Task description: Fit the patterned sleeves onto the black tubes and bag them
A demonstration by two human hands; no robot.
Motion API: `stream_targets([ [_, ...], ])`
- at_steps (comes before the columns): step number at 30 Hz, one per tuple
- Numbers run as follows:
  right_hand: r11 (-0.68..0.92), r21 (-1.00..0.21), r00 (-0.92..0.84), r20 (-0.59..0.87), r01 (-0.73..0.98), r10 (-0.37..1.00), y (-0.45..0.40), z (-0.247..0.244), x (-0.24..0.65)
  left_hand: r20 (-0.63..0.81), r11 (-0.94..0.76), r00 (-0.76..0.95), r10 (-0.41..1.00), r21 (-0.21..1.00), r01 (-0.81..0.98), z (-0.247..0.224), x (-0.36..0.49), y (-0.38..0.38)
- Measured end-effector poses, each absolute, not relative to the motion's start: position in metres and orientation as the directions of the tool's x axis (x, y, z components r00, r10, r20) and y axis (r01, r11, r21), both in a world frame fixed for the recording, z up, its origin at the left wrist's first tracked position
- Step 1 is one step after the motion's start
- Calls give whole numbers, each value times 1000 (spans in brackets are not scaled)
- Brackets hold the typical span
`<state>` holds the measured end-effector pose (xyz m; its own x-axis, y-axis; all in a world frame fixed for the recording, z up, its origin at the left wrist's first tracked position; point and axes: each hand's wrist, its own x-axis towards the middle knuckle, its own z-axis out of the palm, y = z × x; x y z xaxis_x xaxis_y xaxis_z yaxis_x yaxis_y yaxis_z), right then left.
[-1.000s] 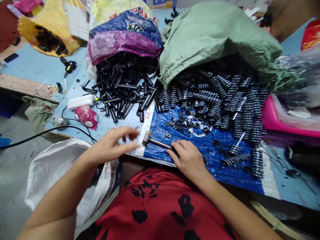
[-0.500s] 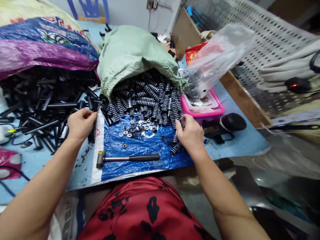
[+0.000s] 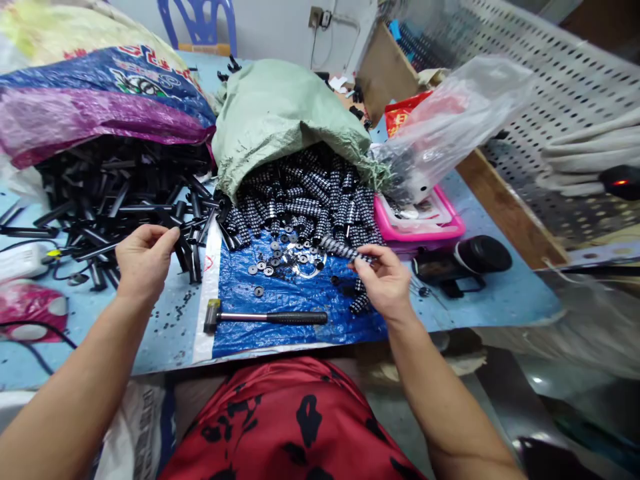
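My right hand (image 3: 383,277) pinches a black-and-white ridged cylinder (image 3: 337,247), which points left over the blue sheet (image 3: 300,290). Behind it, a heap of the same ridged cylinders (image 3: 305,193) spills out of a pale green woven sack (image 3: 295,100). My left hand (image 3: 143,263) is closed, thumb against forefinger, on a black tube (image 3: 181,252) at the right side of a pile of black tubes (image 3: 125,187). A hammer (image 3: 265,318) lies in front on the sheet. Several small round washers (image 3: 269,271) are scattered between the heap and the hammer.
A printed woven bag (image 3: 105,107) covers the back of the tube pile. On the right stand a pink basket (image 3: 420,230), a clear plastic bag (image 3: 445,133) and a black bottle (image 3: 470,257). A perforated metal panel (image 3: 560,87) rises beyond. Cables lie at the left.
My right hand has lifted a ridged cylinder from the heap's right side. My left hand has drawn back left and slightly down from the tubes. The view has shifted slightly.
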<state>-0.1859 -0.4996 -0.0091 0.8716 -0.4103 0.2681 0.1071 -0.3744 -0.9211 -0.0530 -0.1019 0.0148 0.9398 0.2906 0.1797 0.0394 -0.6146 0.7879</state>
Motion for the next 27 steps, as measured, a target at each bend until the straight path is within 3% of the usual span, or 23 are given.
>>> stream_targets([
  [3,72,-997,927,-20,7,-374,-467,-12,-187,67,-377,957,281,925,46,14,-60,-108],
  [6,332,-941,926,-177,-60,-335,-436,-8,-179,16,-253,982,186,967,32,7,-72,-115],
  [9,521,-845,905,-307,-118,-294,-409,4,-173,139,-377,972,190,925,-58,-2,-86,-119],
  [11,633,-733,882,-442,-250,-163,-395,11,-175,280,-542,943,182,828,-142,-4,-95,-119],
  [13,657,-648,853,-522,-384,-16,-385,14,-181,351,-582,915,201,794,-177,-2,-104,-120],
  [14,650,-632,845,-535,-422,28,-381,14,-185,331,-527,916,225,832,-172,0,-108,-122],
  [17,608,-665,862,-503,-433,64,-373,8,-196,58,-144,981,183,989,-31,10,-124,-135],
  [20,599,-705,896,-440,-380,51,-370,3,-202,-227,99,971,-78,967,234,17,-146,-160],
  [23,641,-689,903,-429,-337,14,-368,1,-202,-305,117,926,-223,935,336,15,-169,-188],
  [27,643,-722,897,-425,-256,-120,-358,-1,-198,-245,64,935,-257,961,270,3,-186,-220],
])
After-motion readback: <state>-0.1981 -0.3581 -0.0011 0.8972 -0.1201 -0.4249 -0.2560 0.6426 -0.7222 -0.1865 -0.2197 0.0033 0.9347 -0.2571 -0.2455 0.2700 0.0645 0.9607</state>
